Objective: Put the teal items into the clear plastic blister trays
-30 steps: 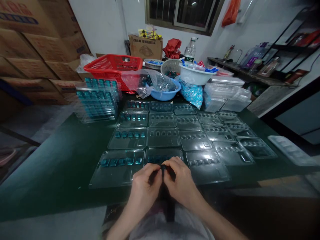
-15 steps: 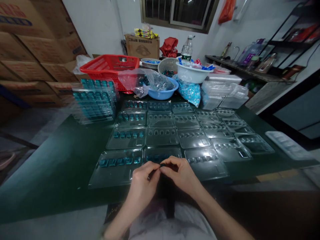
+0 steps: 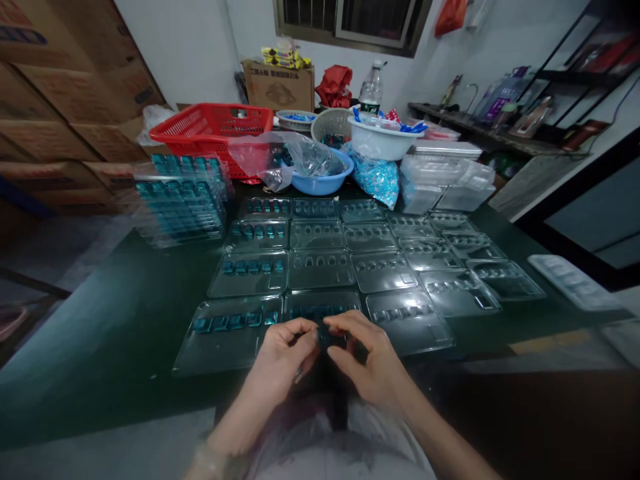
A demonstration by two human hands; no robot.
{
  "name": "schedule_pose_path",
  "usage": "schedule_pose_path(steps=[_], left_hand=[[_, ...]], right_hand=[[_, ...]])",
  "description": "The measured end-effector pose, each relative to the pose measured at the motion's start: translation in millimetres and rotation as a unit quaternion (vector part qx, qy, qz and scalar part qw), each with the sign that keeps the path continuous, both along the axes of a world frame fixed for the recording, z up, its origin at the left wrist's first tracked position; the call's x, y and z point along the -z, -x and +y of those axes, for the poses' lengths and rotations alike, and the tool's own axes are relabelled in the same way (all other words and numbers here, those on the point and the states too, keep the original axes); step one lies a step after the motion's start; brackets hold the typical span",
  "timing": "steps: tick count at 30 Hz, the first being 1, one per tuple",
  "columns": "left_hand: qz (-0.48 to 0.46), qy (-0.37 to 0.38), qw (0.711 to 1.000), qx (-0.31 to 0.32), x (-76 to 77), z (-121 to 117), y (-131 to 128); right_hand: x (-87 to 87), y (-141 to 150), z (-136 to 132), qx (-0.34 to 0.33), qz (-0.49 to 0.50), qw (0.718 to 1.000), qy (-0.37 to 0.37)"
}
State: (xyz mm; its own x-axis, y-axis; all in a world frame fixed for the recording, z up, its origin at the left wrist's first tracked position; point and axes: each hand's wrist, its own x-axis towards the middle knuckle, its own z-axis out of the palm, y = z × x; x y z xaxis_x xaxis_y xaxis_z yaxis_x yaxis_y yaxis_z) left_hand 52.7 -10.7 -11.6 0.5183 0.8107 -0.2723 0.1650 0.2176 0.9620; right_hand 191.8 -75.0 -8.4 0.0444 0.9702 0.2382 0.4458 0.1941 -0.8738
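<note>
Low over the front edge of the table, my left hand (image 3: 283, 353) pinches a small dark piece (image 3: 323, 336) whose kind I cannot make out. My right hand (image 3: 370, 353) is just beside it, thumb and fingers apart around a gap. Behind both hands lies a clear plastic tray (image 3: 345, 299) with dark teal pieces in its row of pockets, partly covered by the fingers. To the left, another clear tray (image 3: 210, 353) carries a row of teal blocks (image 3: 237, 322). On the right is a clear tray (image 3: 425, 337) with bare-looking pockets.
More clear trays (image 3: 320, 273) cover the green table (image 3: 115, 313) in rows. Stacked filled trays (image 3: 180, 200) stand at the left. Along the back are a red basket (image 3: 200, 123), a blue basin (image 3: 320, 183), a white basin (image 3: 385, 143) and stacked plastic packs (image 3: 445, 177).
My right thumb and fingers have parted from the small piece and opened. My left hand keeps its pinch. The whole view has shifted slightly.
</note>
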Motion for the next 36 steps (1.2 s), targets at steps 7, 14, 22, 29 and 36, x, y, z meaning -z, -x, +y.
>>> schedule_pose_path(steps=[7,14,22,29,36], left_hand=[[-0.123,0.232,0.965,0.006,5.7,-9.3,-5.6],[-0.204,0.331,0.921,0.034,2.3,-5.7,-7.6],[-0.289,0.416,0.859,-0.064,-5.1,10.3,16.5],[-0.302,0.43,0.844,-0.104,-3.6,13.3,19.9],[-0.314,0.422,0.844,-0.11,2.0,15.5,19.8]], right_hand=[[4.2,-10.0,-5.1,-0.037,0.086,0.996,-0.001],[10.8,-34.2,-1.6,0.083,0.059,0.995,-0.005],[20.4,-58.2,29.3,0.081,-0.259,0.962,-0.004],[17.4,-59.4,34.6,0.011,-0.341,0.94,0.009],[22.3,-60.2,37.1,0.008,-0.351,0.936,0.001]])
